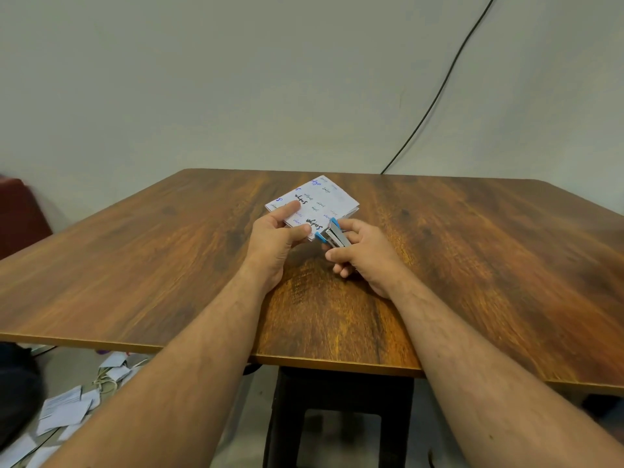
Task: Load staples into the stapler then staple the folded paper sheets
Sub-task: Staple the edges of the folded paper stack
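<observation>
Folded white paper sheets (320,201) with handwritten words lie on the wooden table (169,265), near its middle. My left hand (275,236) pinches their near left edge, thumb on top. My right hand (363,253) grips a small blue and silver stapler (334,235). The stapler's blue jaws sit at the near right corner of the sheets. Whether staples are inside the stapler is hidden.
A black cable (439,92) runs down the wall behind the table. Loose paper scraps (64,410) lie on the floor at the lower left. A black stool (341,417) stands under the table's near edge. A dark red object (17,211) sits at the far left.
</observation>
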`<state>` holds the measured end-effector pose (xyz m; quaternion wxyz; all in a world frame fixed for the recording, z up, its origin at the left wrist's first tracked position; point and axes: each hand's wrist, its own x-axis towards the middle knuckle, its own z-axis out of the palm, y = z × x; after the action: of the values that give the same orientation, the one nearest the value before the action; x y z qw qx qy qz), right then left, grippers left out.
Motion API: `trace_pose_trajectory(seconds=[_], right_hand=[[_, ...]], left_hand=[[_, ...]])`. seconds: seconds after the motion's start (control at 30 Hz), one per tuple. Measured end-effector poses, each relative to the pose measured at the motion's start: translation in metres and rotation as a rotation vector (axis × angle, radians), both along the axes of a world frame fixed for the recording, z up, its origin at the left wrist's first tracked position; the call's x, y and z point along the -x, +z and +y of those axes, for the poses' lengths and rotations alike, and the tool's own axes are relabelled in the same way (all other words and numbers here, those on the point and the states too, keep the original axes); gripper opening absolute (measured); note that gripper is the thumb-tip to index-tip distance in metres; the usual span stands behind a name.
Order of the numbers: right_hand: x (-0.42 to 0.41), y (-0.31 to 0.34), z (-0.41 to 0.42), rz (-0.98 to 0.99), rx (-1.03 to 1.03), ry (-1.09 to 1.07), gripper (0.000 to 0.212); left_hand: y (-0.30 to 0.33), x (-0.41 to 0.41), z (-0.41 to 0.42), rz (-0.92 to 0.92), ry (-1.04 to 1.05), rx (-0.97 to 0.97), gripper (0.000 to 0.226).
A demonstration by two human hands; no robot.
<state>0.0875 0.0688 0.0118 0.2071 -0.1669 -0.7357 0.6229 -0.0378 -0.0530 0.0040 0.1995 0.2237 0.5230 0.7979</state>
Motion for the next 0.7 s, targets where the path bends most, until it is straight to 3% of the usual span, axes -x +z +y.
trace_pose_trajectory(seconds=[0.17, 0.3, 0.43, 0.7], right_hand=[[-0.001, 0.001, -0.002, -0.048, -0.107, -0.055, 0.045], [-0.003, 0.002, -0.007, -0.027, -0.164, -0.051, 0.024], [-0.004, 0.004, -0.012, -0.004, -0.019, -0.066, 0.049], [-0.004, 0.0, -0.01, -0.019, -0.086, -0.04, 0.044]], left_hand=[[0.002, -0.003, -0.002, 0.036, 0.034, -0.017, 0.062], [0.004, -0.005, -0.004, 0.036, -0.023, -0.071, 0.064], [0.003, -0.005, -0.005, 0.071, -0.043, -0.05, 0.061], [0.004, -0.01, -0.004, 0.184, -0.026, 0.058, 0.065]])
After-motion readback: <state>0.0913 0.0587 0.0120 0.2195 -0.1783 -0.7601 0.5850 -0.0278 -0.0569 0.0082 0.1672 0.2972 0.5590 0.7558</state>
